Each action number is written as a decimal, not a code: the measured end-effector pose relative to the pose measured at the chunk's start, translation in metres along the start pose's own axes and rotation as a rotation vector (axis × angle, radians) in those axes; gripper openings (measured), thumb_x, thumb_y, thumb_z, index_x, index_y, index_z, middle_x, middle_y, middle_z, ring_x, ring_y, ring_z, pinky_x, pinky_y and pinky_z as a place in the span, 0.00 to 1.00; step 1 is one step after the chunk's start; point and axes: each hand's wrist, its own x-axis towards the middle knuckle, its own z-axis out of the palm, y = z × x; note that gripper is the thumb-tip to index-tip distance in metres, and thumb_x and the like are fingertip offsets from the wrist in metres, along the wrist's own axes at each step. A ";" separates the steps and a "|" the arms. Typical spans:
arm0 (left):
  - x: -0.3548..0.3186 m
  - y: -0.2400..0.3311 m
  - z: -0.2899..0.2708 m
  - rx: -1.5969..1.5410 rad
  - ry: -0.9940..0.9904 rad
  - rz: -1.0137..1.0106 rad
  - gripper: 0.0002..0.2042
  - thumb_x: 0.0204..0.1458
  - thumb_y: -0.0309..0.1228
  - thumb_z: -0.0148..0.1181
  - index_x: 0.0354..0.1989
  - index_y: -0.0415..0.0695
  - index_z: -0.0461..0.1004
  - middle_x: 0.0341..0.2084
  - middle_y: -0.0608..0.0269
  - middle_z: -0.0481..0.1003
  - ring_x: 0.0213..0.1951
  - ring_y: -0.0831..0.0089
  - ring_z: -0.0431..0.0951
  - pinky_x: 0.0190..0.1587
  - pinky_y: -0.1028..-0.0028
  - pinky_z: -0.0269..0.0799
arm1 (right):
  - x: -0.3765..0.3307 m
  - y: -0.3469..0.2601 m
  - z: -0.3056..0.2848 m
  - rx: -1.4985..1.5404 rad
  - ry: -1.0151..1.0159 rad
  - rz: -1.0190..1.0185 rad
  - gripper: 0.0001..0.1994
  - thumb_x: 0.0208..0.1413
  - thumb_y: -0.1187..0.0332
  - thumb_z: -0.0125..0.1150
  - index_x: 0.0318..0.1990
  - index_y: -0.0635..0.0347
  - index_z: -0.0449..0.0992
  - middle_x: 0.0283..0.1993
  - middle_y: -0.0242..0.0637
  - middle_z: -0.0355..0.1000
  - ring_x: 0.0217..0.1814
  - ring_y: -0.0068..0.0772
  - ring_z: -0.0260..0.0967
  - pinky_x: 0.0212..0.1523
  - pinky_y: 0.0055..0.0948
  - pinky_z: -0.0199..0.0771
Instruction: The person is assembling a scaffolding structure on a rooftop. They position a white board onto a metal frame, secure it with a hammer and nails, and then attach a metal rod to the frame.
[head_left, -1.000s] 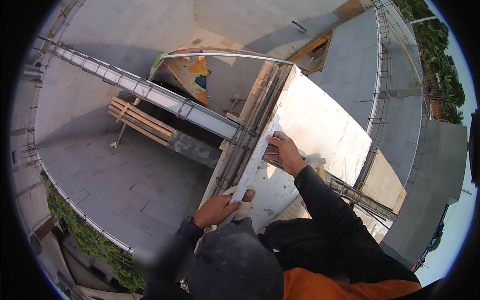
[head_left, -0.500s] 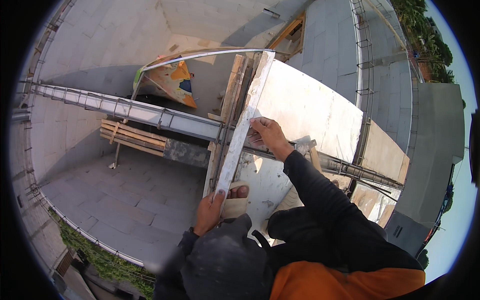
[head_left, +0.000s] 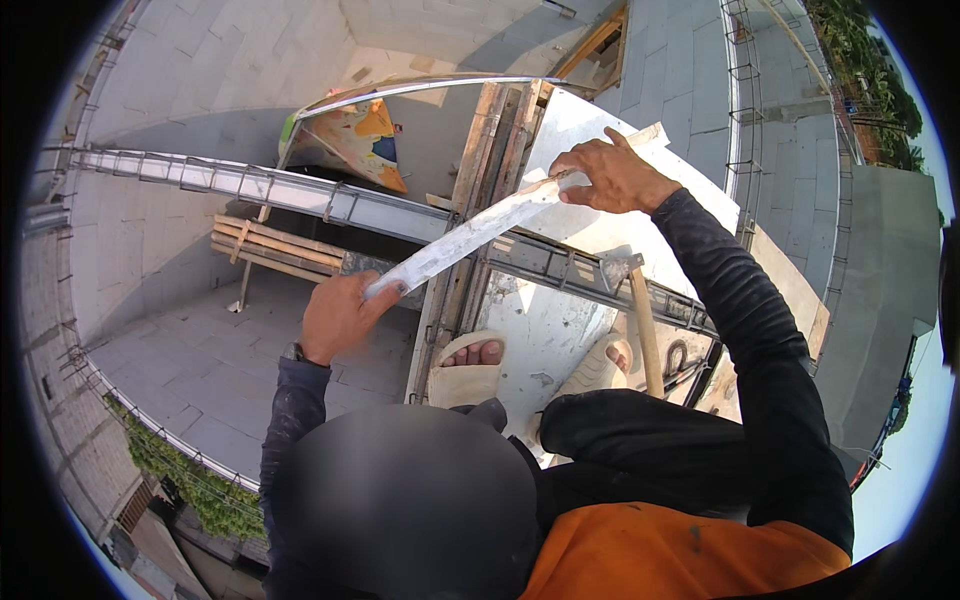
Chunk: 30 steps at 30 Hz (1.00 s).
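Note:
A long, narrow strip (head_left: 470, 236), whitish and worn along its edges, is held slantwise between my two hands. My left hand (head_left: 338, 318) has its fingers closed on the strip's lower-left end. Near its upper-right end, my right hand (head_left: 615, 178) grips it from above. The strip crosses over the timber boards (head_left: 487, 140) that run along the wall top. Beneath my right arm is a hammer (head_left: 648, 335) with a wooden handle and a metal head, standing beside the steel rebar cage (head_left: 575, 270).
My sandalled feet (head_left: 466, 380) are on a pale, stained panel (head_left: 525, 375). A large white board (head_left: 675, 215) lies to the right. At left, a light beam (head_left: 270, 190) with wire ties spans a deep drop to a block floor (head_left: 240, 360). Tied wooden poles (head_left: 280, 250) hang beneath it.
The strip has come up off the timber boards and turned toward a flatter slant. My left hand has moved left and up with it, my right hand right and up. The hammer is now in fuller view.

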 end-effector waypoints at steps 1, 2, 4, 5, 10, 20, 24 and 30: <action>0.006 -0.003 -0.011 0.021 0.011 0.038 0.27 0.62 0.57 0.62 0.31 0.40 0.81 0.19 0.45 0.77 0.27 0.43 0.80 0.33 0.51 0.73 | -0.001 -0.001 0.001 0.075 -0.042 0.018 0.22 0.65 0.50 0.64 0.63 0.46 0.77 0.56 0.47 0.78 0.67 0.52 0.70 0.75 0.61 0.56; 0.013 -0.005 -0.022 0.081 0.025 0.061 0.26 0.61 0.57 0.62 0.32 0.41 0.81 0.19 0.46 0.77 0.26 0.44 0.80 0.33 0.51 0.73 | -0.004 -0.002 0.002 0.147 -0.085 0.040 0.22 0.65 0.50 0.64 0.62 0.47 0.77 0.53 0.47 0.78 0.65 0.52 0.72 0.73 0.58 0.59; 0.031 -0.002 -0.044 0.195 0.047 0.119 0.26 0.60 0.57 0.64 0.34 0.41 0.82 0.17 0.49 0.77 0.25 0.46 0.80 0.33 0.51 0.73 | -0.013 0.002 0.008 0.292 -0.173 0.101 0.21 0.66 0.49 0.64 0.59 0.49 0.78 0.49 0.46 0.80 0.60 0.52 0.75 0.68 0.52 0.67; 0.043 0.008 -0.058 0.257 0.029 0.042 0.24 0.59 0.56 0.65 0.38 0.42 0.83 0.23 0.50 0.80 0.31 0.48 0.82 0.39 0.52 0.75 | -0.016 0.012 0.021 0.379 -0.166 0.076 0.22 0.66 0.50 0.64 0.62 0.50 0.78 0.50 0.48 0.80 0.60 0.51 0.75 0.66 0.48 0.69; 0.087 0.021 -0.073 0.324 0.786 0.276 0.24 0.59 0.41 0.70 0.60 0.43 0.77 0.59 0.51 0.75 0.70 0.52 0.66 0.72 0.54 0.60 | -0.028 0.026 0.055 0.866 0.018 0.091 0.22 0.72 0.48 0.57 0.61 0.53 0.80 0.52 0.42 0.79 0.54 0.38 0.75 0.61 0.39 0.73; 0.092 0.098 0.080 -0.786 0.101 0.050 0.20 0.63 0.35 0.63 0.60 0.38 0.76 0.52 0.47 0.81 0.48 0.61 0.85 0.52 0.67 0.77 | 0.070 0.021 0.060 1.737 0.675 0.555 0.13 0.74 0.64 0.54 0.57 0.62 0.77 0.42 0.33 0.76 0.45 0.28 0.75 0.55 0.40 0.81; 0.091 0.088 0.101 -0.617 0.166 0.053 0.19 0.62 0.33 0.62 0.59 0.38 0.78 0.52 0.48 0.80 0.51 0.53 0.82 0.54 0.62 0.76 | 0.088 0.042 0.062 1.709 0.700 0.633 0.15 0.73 0.64 0.55 0.60 0.62 0.76 0.49 0.36 0.79 0.50 0.31 0.78 0.56 0.40 0.82; 0.100 0.071 0.104 -0.250 0.277 0.162 0.21 0.57 0.32 0.66 0.59 0.42 0.77 0.57 0.55 0.77 0.62 0.52 0.72 0.63 0.58 0.68 | 0.115 0.067 0.057 1.630 0.690 0.634 0.17 0.72 0.63 0.59 0.61 0.62 0.77 0.50 0.34 0.79 0.49 0.28 0.78 0.53 0.37 0.82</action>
